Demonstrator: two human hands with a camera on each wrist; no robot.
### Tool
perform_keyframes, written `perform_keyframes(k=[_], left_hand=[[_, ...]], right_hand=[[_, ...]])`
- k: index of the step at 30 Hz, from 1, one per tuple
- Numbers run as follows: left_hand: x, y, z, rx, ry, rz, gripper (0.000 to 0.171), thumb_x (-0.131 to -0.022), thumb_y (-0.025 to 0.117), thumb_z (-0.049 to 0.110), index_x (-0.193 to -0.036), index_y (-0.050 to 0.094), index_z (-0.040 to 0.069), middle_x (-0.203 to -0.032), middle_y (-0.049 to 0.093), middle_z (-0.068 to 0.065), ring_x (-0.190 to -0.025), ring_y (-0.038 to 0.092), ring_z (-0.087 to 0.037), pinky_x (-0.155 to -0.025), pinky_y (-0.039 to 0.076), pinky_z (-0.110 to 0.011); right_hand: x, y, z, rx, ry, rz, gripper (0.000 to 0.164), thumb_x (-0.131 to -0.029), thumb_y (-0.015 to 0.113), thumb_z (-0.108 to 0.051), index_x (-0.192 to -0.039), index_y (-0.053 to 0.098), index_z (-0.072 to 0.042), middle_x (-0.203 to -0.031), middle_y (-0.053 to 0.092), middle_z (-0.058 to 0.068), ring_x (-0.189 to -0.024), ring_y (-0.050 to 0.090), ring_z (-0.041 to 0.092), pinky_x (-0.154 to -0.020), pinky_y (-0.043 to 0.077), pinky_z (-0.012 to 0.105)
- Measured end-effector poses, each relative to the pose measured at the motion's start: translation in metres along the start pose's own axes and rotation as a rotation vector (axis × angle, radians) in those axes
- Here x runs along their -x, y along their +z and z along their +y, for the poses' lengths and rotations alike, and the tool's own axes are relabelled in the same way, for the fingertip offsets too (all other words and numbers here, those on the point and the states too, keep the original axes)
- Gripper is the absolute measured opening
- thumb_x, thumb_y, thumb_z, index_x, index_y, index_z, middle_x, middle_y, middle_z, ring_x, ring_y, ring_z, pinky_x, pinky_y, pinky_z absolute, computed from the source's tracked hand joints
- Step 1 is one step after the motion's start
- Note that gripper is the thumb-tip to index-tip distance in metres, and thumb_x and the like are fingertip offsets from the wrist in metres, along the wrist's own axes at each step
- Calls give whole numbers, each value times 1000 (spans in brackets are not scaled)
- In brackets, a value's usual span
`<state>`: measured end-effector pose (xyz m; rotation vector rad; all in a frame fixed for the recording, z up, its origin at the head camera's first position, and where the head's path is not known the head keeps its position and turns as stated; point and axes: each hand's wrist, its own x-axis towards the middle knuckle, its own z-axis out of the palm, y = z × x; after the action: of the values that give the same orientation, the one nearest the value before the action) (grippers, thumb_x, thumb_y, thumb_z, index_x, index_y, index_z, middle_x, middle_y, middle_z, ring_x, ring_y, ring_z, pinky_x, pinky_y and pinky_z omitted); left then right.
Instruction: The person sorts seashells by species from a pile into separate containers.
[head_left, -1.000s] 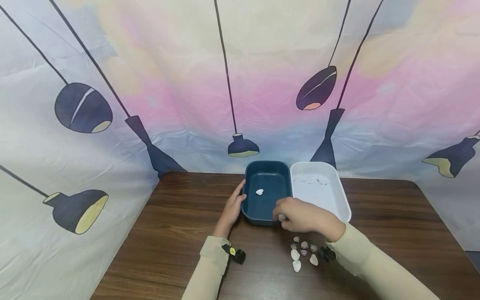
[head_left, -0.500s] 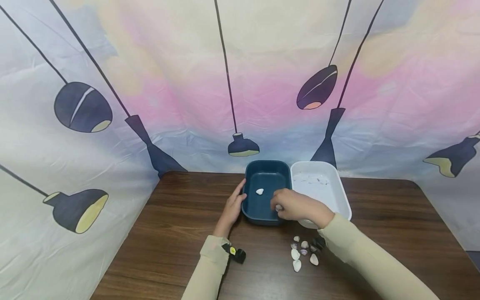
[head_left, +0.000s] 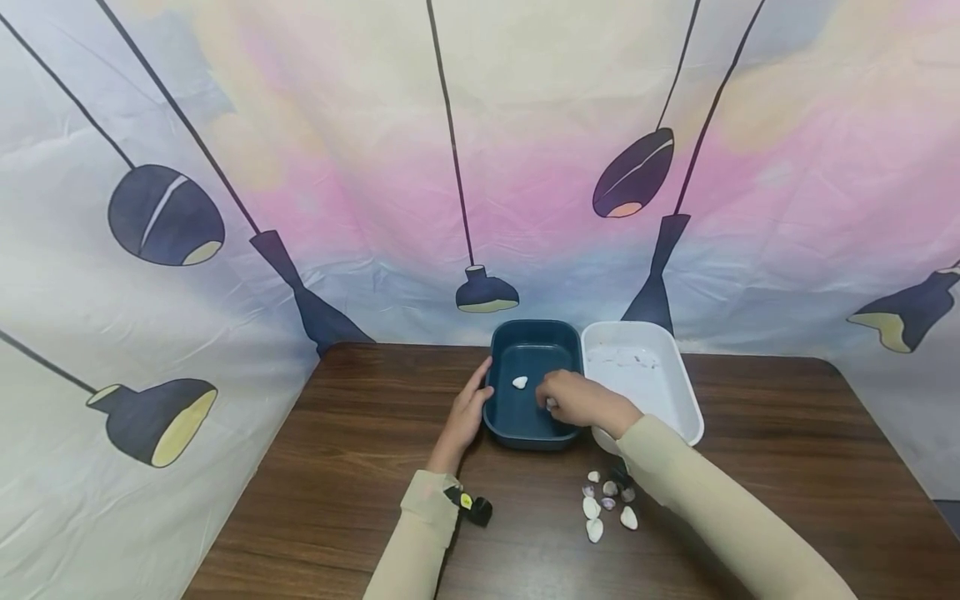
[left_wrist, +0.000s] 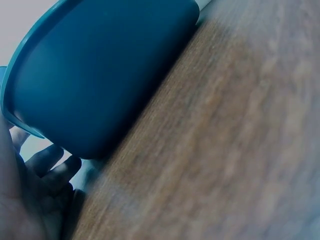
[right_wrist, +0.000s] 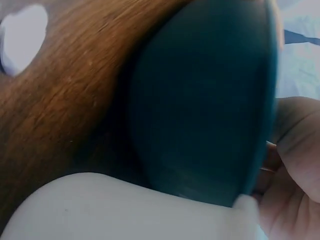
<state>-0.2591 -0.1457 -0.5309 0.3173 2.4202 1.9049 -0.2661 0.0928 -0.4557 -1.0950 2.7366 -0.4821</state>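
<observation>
Head view: right hand (head_left: 579, 398) pinched pale piece (head_left: 551, 403) over teal tray (head_left: 528, 443); white shell (head_left: 520, 383) lay inside, toward left edge of bench (head_left: 337, 450); left hand (head_left: 461, 418), fingers (head_left: 476, 381) mostly straight, touched tray.

The tray (head_left: 517, 421) has one shell (head_left: 520, 382) in it, another tray (head_left: 647, 392) right, loose shells (head_left: 608, 503) front-right, cloth (head_left: 360, 183) behind.

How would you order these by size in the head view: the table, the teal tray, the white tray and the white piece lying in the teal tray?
1. Table
2. White tray and teal tray: too alike to rank, since the right hand hides part of both
3. White piece, by far the smallest
</observation>
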Motion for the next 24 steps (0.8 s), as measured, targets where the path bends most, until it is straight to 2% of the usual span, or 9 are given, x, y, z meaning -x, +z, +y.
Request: perform_keyframes(k=[5,8,11,17,24], left_hand=[[9,-7,32,-19,-9,-54,57,-109,40,7,-166,32,5,-171,28,-16,-158,23,-38,-124,23,-60],[10,-6,33,-31,-14,-54,57,-109,40,7,-166,32,5,-171,28,-17,-158,23,-38,-124,23,-60],[7,-6,27,-35,-16,-54,57,-109,40,5,-165,32,4,-171,29,-17,-158,23,-38,-124,24,-60],[-7,-2,-7,-16,-18,-24,57,-110,40,9,-167,32,10,-172,27,-13,-159,21,-36,-125,21,-61],[-6,2,-14,-13,4,22,58,-108,42,14,-166,36,17,-171,32,-8,-158,25,-33,-125,21,-61]], right_hand=[[-10,7,6,18,26,17,11,-92,73,6,-99,78,-1,-96,73,11,-86,66,23,-81,59,42],[-15,13,8,20,40,30,12,-92,72,8,-99,77,0,-96,73,13,-87,67,25,-82,58,43],[-20,18,10,12,76,37,15,-92,72,8,-104,77,-1,-102,75,14,-93,70,26,-87,59,44],[-31,23,10,-5,147,56,19,-96,70,3,-114,76,-2,-111,75,15,-103,72,28,-94,59,47],[-40,24,11,9,162,83,19,-98,70,0,-116,75,-2,-109,74,14,-103,71,28,-92,59,45]])
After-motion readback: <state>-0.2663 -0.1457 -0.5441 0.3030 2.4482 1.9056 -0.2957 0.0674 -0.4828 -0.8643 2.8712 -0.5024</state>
